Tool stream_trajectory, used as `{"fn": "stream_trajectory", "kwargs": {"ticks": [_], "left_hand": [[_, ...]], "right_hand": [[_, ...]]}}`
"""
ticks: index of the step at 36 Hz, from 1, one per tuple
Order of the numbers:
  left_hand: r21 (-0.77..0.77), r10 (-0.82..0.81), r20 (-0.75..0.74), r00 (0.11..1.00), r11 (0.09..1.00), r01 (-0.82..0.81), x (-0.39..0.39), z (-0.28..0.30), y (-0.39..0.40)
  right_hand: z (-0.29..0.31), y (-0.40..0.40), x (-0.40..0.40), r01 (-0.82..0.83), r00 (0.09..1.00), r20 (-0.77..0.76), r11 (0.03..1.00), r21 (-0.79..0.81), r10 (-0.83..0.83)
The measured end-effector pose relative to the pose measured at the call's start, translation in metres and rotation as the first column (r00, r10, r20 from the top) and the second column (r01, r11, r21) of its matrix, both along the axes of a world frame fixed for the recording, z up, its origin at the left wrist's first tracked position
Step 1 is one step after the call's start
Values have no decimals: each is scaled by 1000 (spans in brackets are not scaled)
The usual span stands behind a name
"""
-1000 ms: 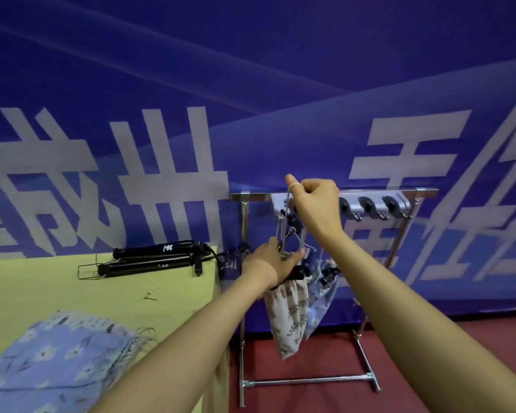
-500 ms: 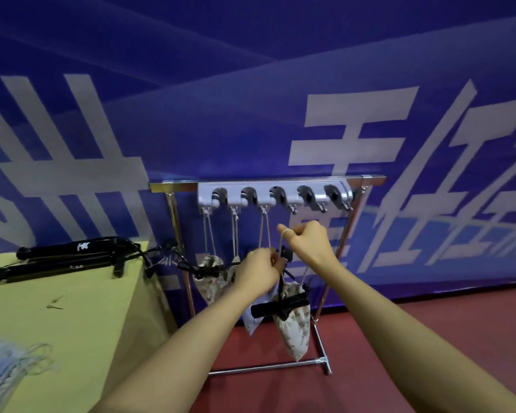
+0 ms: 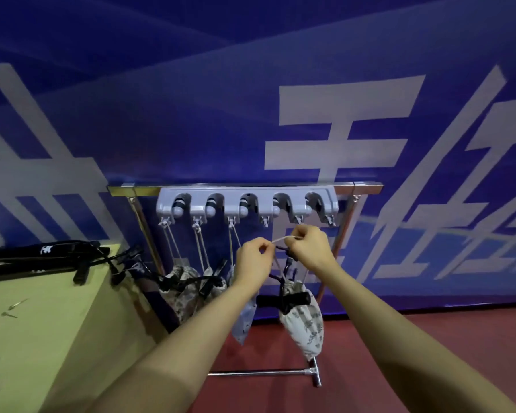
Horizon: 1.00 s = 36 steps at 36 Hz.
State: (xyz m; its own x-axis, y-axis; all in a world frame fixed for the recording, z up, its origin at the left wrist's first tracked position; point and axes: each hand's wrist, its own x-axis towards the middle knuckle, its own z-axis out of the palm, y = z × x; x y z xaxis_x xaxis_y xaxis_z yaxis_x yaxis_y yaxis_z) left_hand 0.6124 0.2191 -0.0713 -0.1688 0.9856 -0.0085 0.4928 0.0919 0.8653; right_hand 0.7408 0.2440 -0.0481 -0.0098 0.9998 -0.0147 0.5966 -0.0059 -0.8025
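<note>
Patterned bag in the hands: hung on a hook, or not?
Not hung. The left hand and right hand pinch its cord below the hook rack; the patterned bag dangles from their grip.

Probably a staged demo area in a hall or event venue, not a home: behind the right hand (image 3: 310, 248) a blue printed banner (image 3: 251, 114) (huge white characters) fills the wall, a red sports-type floor (image 3: 429, 338) lies below the hand, and a free-standing metal rack (image 3: 131, 189) stands just beyond it.

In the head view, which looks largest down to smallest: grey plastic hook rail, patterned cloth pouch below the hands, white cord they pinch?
1. grey plastic hook rail
2. patterned cloth pouch
3. white cord
</note>
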Motion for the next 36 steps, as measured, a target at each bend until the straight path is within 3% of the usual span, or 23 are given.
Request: {"fn": "stream_trajectory", "kwargs": {"ticks": [5, 11, 24, 36], "left_hand": [[-16, 155, 65, 986, 988, -155, -1, -1, 25], [-64, 250, 66, 966, 967, -246, -11, -5, 47], [-160, 137, -107, 985, 975, -153, -18, -19, 56], [-180, 65, -113, 992, 980, -84, -55, -20, 21]], "right_hand": [[-1, 18, -5, -110, 987, -116, 994, 10, 110], [-17, 39, -22, -95, 990, -92, 991, 92, 104], [-44, 52, -27, -84, 993, 87, 997, 2, 83], [-47, 21, -44, -75, 984, 148, 986, -148, 97]]}}
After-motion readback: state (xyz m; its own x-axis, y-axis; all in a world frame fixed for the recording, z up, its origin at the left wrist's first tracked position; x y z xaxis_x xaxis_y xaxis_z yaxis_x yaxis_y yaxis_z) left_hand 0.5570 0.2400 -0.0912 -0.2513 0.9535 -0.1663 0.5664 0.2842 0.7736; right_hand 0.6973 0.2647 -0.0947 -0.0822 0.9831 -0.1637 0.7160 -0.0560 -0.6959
